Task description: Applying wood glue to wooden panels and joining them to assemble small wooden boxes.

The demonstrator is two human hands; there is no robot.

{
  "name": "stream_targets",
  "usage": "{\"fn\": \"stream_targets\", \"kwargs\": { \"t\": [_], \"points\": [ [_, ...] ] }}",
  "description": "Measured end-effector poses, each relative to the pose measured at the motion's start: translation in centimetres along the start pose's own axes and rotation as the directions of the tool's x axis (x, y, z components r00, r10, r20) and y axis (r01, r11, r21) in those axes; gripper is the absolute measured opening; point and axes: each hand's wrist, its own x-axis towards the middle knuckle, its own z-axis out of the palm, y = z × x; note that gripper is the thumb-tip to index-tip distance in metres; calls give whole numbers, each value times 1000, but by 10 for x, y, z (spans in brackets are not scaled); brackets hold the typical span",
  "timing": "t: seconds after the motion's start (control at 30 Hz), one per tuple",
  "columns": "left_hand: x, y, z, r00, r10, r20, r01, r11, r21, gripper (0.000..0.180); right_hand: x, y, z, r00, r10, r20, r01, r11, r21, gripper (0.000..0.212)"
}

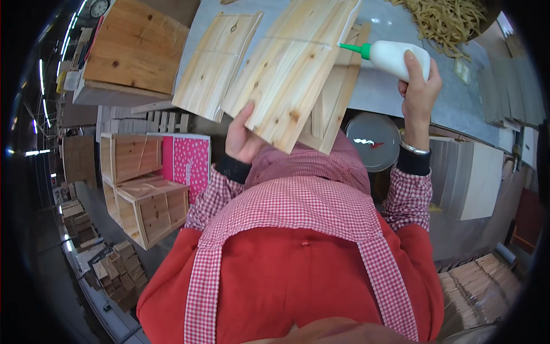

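My left hand (243,137) grips the near left corner of a pale, knotty wooden panel (292,74), thumb on top, and holds it tilted. My right hand (421,89) is closed around a white squeeze bottle (395,58) with a green cap and a long green nozzle. The nozzle tip meets the panel's right edge, where a thin white line runs toward the far end. Partly hidden beneath the panel lies a wooden frame piece (338,94) with slanted slats. To the left, a second wooden panel (217,63) rests on the grey worktable (378,94).
A heap of tan rubber-like bands (444,23) lies at the table's far right. A large wooden box (134,46) stands at the left, with wooden crates (152,206) and a pink patterned box (192,163) below. A round stool (372,140) sits under the table edge. Stacked boards (467,178) stand right.
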Motion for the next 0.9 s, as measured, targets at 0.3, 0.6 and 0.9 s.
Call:
{"fn": "stream_targets", "kwargs": {
  "t": [0.3,0.6,0.9],
  "points": [
    [36,14,15,986,44,162,-44,999,-3,54,-60,-29,13,983,12,182,-7,1000,-25,28],
    [45,23,28,994,75,85,-73,997,-30,54,-89,-35,20,972,-9,235,33,994,-100,33],
    [40,38,20,968,247,45,-246,969,-28,51,-98,-35,32,938,38,344,-37,999,-10,32]
  ]
}}
